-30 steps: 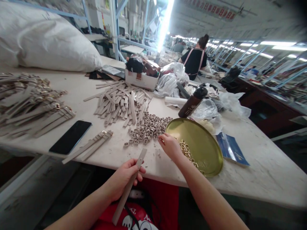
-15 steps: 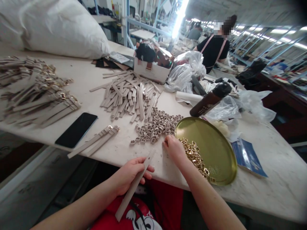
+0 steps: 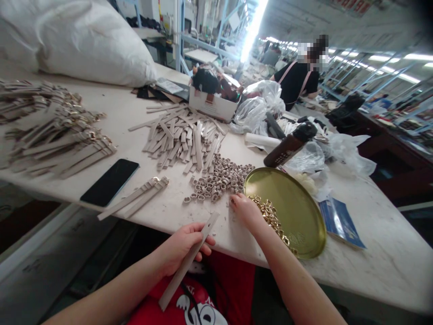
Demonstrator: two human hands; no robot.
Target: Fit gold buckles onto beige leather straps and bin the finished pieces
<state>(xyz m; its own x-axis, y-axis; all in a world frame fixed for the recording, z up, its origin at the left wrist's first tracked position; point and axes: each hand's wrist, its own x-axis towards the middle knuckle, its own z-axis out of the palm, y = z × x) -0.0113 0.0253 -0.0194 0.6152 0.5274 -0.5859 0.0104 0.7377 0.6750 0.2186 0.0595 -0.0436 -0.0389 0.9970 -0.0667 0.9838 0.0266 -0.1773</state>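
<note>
My left hand (image 3: pixel 187 246) grips a flat beige strap (image 3: pixel 184 271) between thumb and fingers; a small hole shows near the strap's upper end. My right hand (image 3: pixel 245 210) is closed in a pinch over the table, by the left edge of a gold-coloured tray (image 3: pixel 301 212). Whatever its fingertips hold is too small to make out. Gold metal buckles (image 3: pixel 269 214) lie heaped in the tray, partly behind my right wrist. Just beyond that hand spreads a pile of small beige strap loops (image 3: pixel 219 180). Farther back lies a heap of loose beige straps (image 3: pixel 182 135).
Two straps with buckles (image 3: pixel 144 196) lie beside a black phone (image 3: pixel 111 182). More buckled straps (image 3: pixel 57 131) are piled at the left, below a big white sack (image 3: pixel 81 40). A dark bottle (image 3: pixel 287 146), a cardboard box (image 3: pixel 213 106) and a blue booklet (image 3: pixel 341 222) stand or lie around the tray.
The view has shifted slightly. My left hand keeps its hold on the strap, and my right hand stays pinched near the tray's edge with little movement.
</note>
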